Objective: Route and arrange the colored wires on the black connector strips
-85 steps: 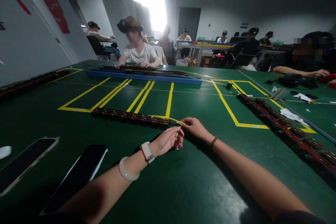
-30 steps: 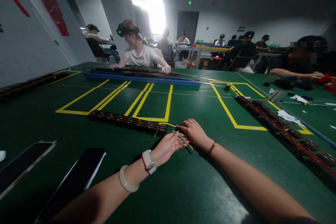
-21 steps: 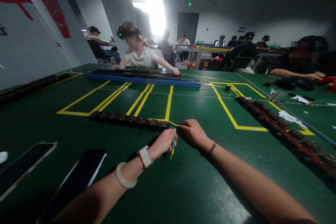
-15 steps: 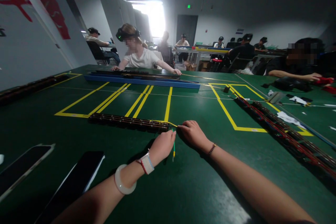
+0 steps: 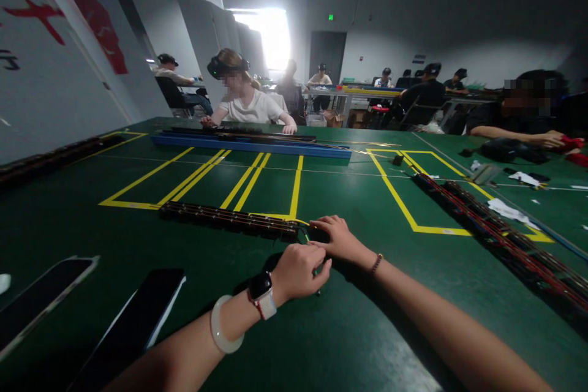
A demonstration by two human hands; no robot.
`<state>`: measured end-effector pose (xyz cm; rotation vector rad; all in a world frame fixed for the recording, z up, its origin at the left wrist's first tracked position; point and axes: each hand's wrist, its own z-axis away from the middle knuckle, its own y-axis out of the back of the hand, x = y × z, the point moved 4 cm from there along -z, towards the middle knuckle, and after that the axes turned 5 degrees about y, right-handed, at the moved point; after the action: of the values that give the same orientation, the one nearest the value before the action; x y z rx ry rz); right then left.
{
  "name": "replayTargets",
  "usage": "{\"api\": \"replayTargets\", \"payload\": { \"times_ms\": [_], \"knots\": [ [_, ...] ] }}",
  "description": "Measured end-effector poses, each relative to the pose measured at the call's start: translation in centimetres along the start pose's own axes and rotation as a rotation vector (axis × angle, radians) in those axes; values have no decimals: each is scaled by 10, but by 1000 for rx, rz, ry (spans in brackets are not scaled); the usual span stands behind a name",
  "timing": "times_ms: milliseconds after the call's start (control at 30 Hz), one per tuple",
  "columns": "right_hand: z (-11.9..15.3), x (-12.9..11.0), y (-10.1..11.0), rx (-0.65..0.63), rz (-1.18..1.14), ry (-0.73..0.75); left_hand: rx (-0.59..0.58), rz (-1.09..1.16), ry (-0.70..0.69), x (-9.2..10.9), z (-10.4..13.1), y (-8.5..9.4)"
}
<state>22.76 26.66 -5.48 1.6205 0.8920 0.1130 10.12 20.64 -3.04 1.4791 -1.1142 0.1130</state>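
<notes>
A long dark strip of modules with thin wires along it [image 5: 229,219] lies on the green table. At its right end a yellow wire [image 5: 301,221] and a green wire [image 5: 305,236] come out. My left hand [image 5: 298,271] is closed just in front of that end, a bit of green wire showing between its fingers and a dark tip below them. Beside it, my right hand [image 5: 340,239] has its fingertips closed at the end of the yellow wire. The two hands touch or overlap, and part of the wires is hidden behind them.
Two phones lie at the left, the nearer one [image 5: 142,312] by my left forearm. Dark strips with red wires [image 5: 496,233] run along the right. Yellow tape [image 5: 296,187] marks the table. Across it, a person [image 5: 248,101] sits behind a blue channel [image 5: 252,147].
My left hand has turned over and moved right and slightly down, carrying the green wire toward my right hand. The watch face now shows. The person opposite has drawn one hand left.
</notes>
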Motion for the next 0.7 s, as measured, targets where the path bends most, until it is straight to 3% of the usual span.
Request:
{"api": "replayTargets", "payload": {
  "times_ms": [100,233,333,467,567,700],
  "knots": [
    [-4,2,0,-36,-22,-40,-116,193,81,2,1,-6],
    [-8,5,0,-74,-78,-97,-278,676,420,-11,2,-20],
    [-8,9,-2,-77,-234,-154,-253,1019,548,-19,1,-23],
    [-4,8,-3,-32,-394,-200,-204,1257,631,-27,-2,-24],
    [0,0,3,53,-284,-164,-189,1342,702,-31,-3,-25],
    [5,-16,10,93,63,14,-181,1401,704,-32,-5,-29]
  ]
}}
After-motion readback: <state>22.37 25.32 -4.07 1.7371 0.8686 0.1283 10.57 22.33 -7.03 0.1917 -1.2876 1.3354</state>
